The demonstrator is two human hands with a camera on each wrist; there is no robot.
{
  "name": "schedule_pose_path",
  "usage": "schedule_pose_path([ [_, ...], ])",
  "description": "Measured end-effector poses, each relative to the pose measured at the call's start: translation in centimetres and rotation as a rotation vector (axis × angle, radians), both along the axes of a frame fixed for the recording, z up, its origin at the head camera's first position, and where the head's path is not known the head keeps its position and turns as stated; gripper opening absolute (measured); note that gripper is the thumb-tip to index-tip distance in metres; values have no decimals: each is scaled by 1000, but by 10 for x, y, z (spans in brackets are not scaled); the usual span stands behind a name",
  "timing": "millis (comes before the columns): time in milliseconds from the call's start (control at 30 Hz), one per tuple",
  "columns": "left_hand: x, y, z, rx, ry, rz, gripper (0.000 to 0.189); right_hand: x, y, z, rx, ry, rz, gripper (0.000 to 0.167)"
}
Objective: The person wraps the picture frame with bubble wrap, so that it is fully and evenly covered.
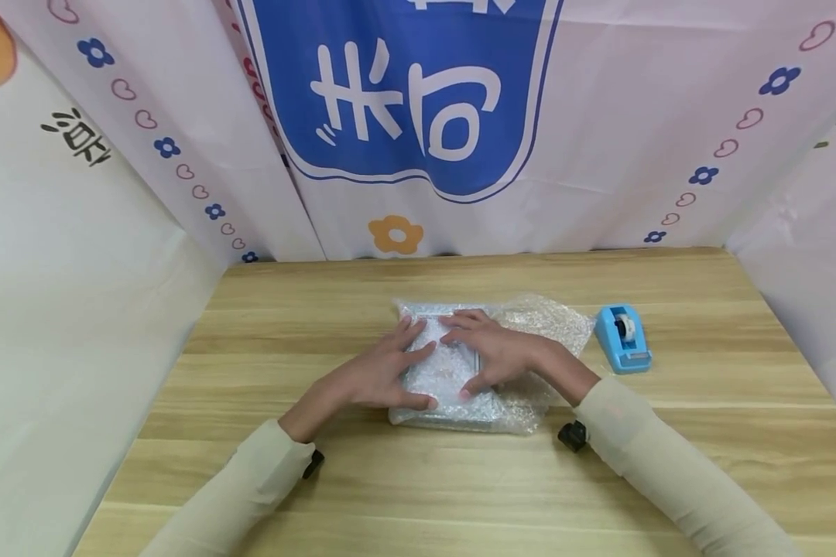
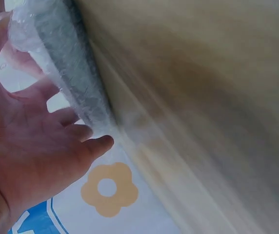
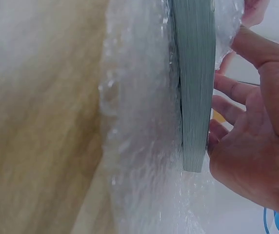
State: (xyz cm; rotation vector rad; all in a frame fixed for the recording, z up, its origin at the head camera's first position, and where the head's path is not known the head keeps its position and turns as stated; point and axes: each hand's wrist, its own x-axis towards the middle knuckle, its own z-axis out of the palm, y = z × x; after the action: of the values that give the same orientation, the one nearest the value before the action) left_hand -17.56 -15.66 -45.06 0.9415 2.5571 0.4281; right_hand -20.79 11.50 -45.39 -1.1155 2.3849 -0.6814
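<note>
A thick book (image 3: pixel 194 97), its greenish page edges showing in the right wrist view, lies partly covered by bubble wrap (image 1: pixel 546 321). My left hand (image 1: pixel 378 371) rests with spread fingers on the wrapped left part of it. From the other side my right hand (image 1: pixel 498 352) spreads its fingers over the top, thumb near the front. In the left wrist view the book's left side (image 2: pixel 71 58) is covered by the clear wrap. A loose stretch of wrap extends out to the right, beneath my right wrist.
A blue tape dispenser (image 1: pixel 623 338) stands to the right of the wrap, close to its edge. The wood-grain table (image 1: pixel 460 495) runs back to a printed white cloth (image 1: pixel 599 193). White cloth walls (image 1: pixel 90 309) border both sides.
</note>
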Motion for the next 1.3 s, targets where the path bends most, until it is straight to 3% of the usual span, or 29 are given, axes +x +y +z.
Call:
schedule_pose_path([
  [167,-1,2,-2,13,-27,8,100,-2,1,-2,4,1,4,96],
  [433,1,3,2,-20,-80,81,103,2,-1,-4,-25,28,-43,91],
  [633,4,2,0,23,-102,129,104,8,3,-8,-47,44,-99,85],
  [833,5,4,-2,40,-77,133,104,18,12,-7,-64,61,-162,79],
  [1033,6,1,-2,54,-77,122,105,31,34,-5,-119,123,-324,76],
  [1300,6,1,1,45,-97,117,106,49,73,0,-177,141,-636,71],
])
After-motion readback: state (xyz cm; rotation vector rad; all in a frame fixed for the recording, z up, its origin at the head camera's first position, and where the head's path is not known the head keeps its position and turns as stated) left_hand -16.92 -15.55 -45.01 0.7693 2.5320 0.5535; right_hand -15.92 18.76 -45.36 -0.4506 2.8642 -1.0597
